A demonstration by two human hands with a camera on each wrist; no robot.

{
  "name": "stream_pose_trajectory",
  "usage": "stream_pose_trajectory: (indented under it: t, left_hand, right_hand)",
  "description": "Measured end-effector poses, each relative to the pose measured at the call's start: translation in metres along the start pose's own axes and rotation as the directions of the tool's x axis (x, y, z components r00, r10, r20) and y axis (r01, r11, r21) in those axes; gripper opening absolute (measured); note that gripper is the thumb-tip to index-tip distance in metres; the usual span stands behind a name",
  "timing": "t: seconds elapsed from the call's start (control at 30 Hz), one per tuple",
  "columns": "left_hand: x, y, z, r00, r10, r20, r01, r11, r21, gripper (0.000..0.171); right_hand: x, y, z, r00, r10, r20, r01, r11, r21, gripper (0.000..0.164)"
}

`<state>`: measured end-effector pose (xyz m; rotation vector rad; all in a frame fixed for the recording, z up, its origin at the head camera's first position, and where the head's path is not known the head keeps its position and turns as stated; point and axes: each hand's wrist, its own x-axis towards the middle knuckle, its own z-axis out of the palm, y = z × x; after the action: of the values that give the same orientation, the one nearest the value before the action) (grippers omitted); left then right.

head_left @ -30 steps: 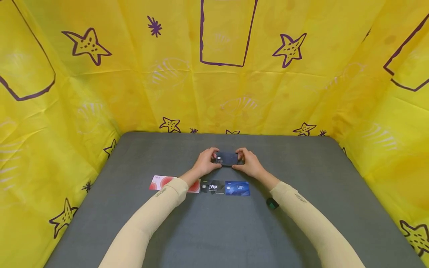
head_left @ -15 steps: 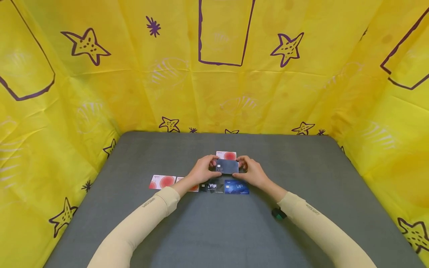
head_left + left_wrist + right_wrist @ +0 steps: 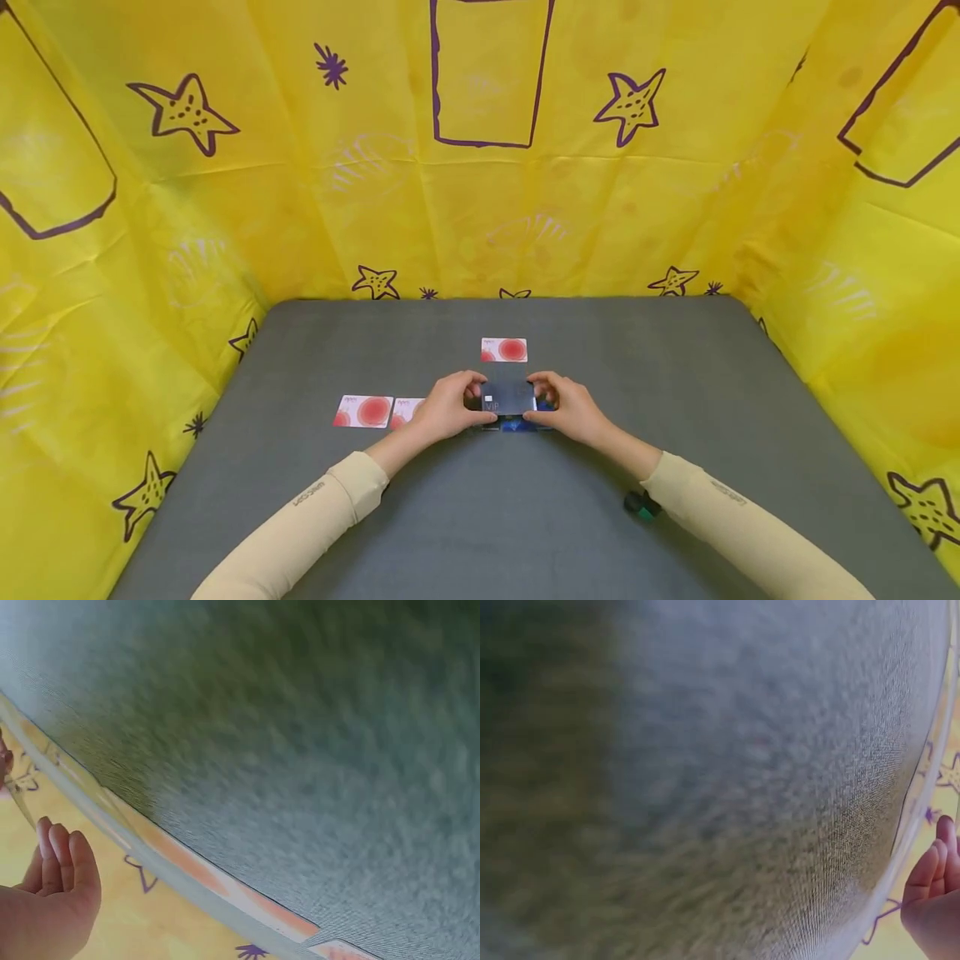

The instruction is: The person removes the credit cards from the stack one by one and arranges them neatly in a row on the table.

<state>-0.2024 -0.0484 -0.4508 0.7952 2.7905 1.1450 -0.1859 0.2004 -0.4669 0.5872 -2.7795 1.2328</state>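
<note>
A dark VIP card (image 3: 507,398) is held level between both hands in the head view. My left hand (image 3: 452,407) pinches its left edge with thumb and fingers, and my right hand (image 3: 567,408) pinches its right edge. Just under the held card, part of a blue card (image 3: 516,425) shows on the table; the black card beside it is mostly hidden. In the left wrist view the left hand (image 3: 60,892) has curled fingers, with a thin card edge (image 3: 21,802) near them. The right hand (image 3: 935,889) is partly cut off in the right wrist view.
A white card with red circles (image 3: 504,350) lies at the back of the grey table (image 3: 480,517). Two similar ones lie to the left, a full card (image 3: 363,412) and a second card (image 3: 406,412) partly behind the left hand. Yellow patterned cloth (image 3: 480,217) surrounds the table.
Both hands have drawn the dark VIP card from the back of the table toward the person, over the row of cards. The white and red card at the back has come into view.
</note>
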Motion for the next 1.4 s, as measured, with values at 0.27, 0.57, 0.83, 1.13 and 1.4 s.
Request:
stream_pose_trajectory:
  t: [0.27,0.57,0.83,1.13,1.4]
  left_hand:
    - [-0.01,0.007,-0.001,0.999,0.05,-0.001,-0.05,0.999,-0.008,0.053]
    - [-0.02,0.007,0.002,0.998,0.045,0.033,-0.046,0.999,0.022,0.055]
    - [-0.026,0.009,0.003,0.998,0.048,0.051,-0.05,0.998,0.033,0.056]
    - [-0.023,0.013,0.009,0.996,0.057,0.065,-0.061,0.996,0.061,0.057]
    - [-0.009,0.025,0.021,0.99,0.113,0.083,-0.12,0.989,0.091,0.057]
  right_hand:
    - [-0.012,-0.002,-0.002,1.0,-0.006,0.019,0.006,1.0,0.002,0.053]
    - [-0.023,-0.006,0.0,0.999,0.02,0.041,-0.022,0.999,0.039,0.054]
    - [-0.03,-0.003,0.002,0.999,0.02,0.044,-0.022,0.999,0.049,0.054]
    - [-0.034,0.003,-0.008,0.998,-0.037,0.057,0.035,0.999,0.04,0.053]
    - [-0.041,0.015,-0.025,0.998,-0.027,0.062,0.026,1.0,0.007,0.052]
